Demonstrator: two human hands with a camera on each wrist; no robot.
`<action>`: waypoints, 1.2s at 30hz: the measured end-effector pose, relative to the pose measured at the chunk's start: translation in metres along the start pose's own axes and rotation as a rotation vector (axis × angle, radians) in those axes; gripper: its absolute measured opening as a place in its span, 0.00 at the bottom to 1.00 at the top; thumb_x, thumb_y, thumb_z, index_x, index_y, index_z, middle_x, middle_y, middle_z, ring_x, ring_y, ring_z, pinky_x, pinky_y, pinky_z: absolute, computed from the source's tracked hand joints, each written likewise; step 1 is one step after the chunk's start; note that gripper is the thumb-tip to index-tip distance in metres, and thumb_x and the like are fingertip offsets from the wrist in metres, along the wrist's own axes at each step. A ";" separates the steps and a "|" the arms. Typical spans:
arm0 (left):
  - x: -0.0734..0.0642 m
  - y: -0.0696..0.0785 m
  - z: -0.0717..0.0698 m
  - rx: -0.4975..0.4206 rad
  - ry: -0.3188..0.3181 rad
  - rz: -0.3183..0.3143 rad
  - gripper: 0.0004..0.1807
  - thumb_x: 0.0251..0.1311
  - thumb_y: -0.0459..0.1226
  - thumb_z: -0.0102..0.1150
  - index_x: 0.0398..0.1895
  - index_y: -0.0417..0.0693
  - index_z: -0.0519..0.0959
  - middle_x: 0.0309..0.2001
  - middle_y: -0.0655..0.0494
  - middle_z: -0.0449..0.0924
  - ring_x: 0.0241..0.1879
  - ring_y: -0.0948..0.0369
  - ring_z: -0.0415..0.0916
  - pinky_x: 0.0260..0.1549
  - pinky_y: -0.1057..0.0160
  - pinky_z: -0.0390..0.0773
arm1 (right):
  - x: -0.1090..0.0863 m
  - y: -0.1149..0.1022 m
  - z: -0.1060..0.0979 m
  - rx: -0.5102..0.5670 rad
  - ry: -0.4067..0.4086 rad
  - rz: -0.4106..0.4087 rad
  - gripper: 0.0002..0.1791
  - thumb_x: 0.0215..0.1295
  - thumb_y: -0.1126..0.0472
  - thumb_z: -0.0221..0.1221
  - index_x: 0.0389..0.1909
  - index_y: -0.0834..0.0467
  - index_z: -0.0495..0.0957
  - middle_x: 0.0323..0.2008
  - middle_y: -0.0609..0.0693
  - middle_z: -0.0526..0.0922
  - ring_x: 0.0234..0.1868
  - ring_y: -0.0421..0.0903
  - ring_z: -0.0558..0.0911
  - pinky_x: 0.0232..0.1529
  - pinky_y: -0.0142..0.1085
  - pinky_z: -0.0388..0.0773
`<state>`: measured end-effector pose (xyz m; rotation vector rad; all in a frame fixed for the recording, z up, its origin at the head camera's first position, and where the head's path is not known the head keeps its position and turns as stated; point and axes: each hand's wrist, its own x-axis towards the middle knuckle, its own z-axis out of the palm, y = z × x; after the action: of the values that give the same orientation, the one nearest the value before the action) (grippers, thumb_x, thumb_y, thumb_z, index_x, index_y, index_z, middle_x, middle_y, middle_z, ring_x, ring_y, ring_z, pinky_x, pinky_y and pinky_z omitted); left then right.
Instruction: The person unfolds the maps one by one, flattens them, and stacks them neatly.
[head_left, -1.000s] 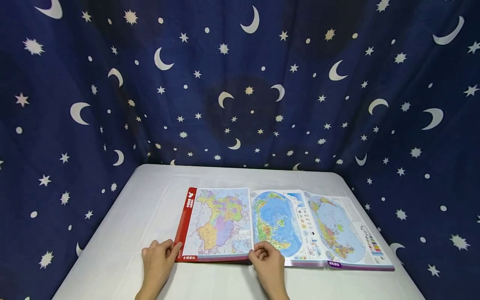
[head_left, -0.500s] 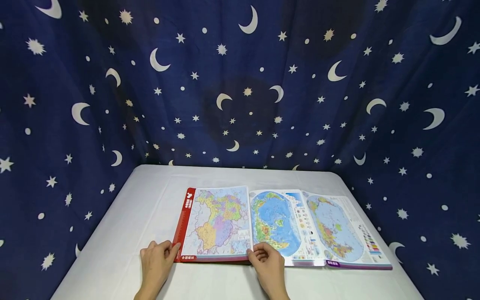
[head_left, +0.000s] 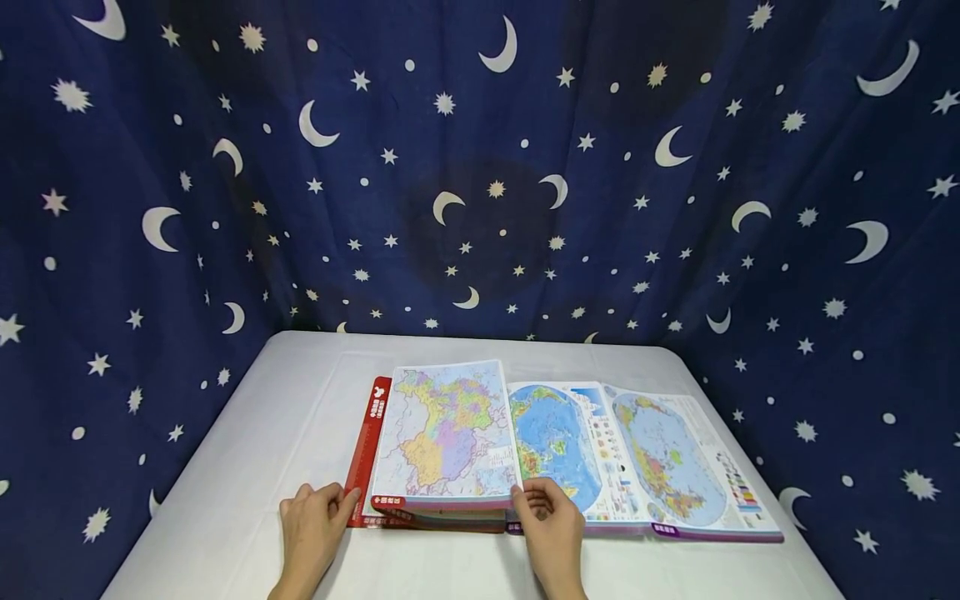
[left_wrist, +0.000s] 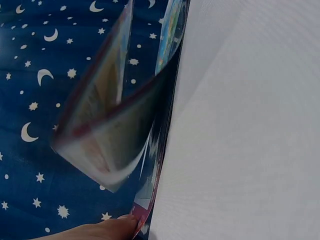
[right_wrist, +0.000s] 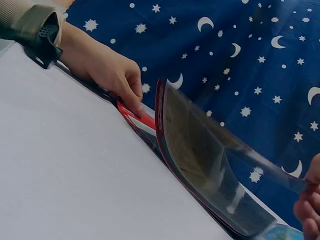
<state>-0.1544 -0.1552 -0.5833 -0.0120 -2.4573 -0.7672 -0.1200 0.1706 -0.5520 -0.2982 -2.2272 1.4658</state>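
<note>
A laminated fold-out map (head_left: 450, 433) with a red left edge lies across the near part of the table. My left hand (head_left: 311, 525) pinches its lower left corner, thumb on the red margin; in the left wrist view the thumb (left_wrist: 117, 227) shows at the edge. My right hand (head_left: 551, 529) grips the lower right corner of the multicoloured map panel between thumb and fingers. That panel is raised off the layers below, its left side standing away from the red margin. In the right wrist view the lifted panel (right_wrist: 195, 140) curves up toward my right fingers (right_wrist: 311, 205).
Two more panels spread to the right: a blue world map (head_left: 558, 442) and a paler world map (head_left: 675, 458). A white cloth covers the table (head_left: 300, 417). Dark blue curtains (head_left: 480, 167) with moons and stars stand behind and at both sides.
The coloured panel has come up off the red-edged layer and shifted right, baring more of the lower layers. My right hand moved slightly right with it; my left hand stayed at the corner.
</note>
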 end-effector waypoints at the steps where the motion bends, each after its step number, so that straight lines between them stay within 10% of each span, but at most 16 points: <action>1: 0.000 0.000 0.000 -0.002 0.002 0.000 0.28 0.55 0.40 0.78 0.11 0.59 0.66 0.12 0.69 0.56 0.22 0.65 0.54 0.33 0.59 0.51 | 0.001 0.000 -0.002 -0.004 0.013 -0.002 0.04 0.66 0.62 0.72 0.34 0.55 0.85 0.28 0.45 0.85 0.28 0.38 0.83 0.32 0.30 0.81; 19: 0.002 0.001 0.001 0.012 -0.118 -0.108 0.25 0.61 0.44 0.76 0.12 0.57 0.70 0.12 0.66 0.60 0.23 0.63 0.55 0.35 0.56 0.53 | 0.038 0.021 -0.060 0.023 0.313 -0.040 0.06 0.69 0.64 0.69 0.39 0.63 0.86 0.31 0.54 0.88 0.28 0.32 0.84 0.36 0.21 0.78; 36: 0.000 0.000 0.001 0.008 -0.064 -0.069 0.27 0.58 0.42 0.78 0.11 0.57 0.68 0.11 0.68 0.58 0.23 0.64 0.55 0.34 0.57 0.52 | 0.052 0.042 -0.104 0.095 0.417 0.051 0.10 0.71 0.63 0.68 0.43 0.68 0.86 0.25 0.31 0.83 0.25 0.29 0.83 0.32 0.19 0.77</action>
<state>-0.1552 -0.1546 -0.5844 0.0517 -2.5330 -0.7981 -0.1178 0.2935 -0.5426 -0.5758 -1.8246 1.3812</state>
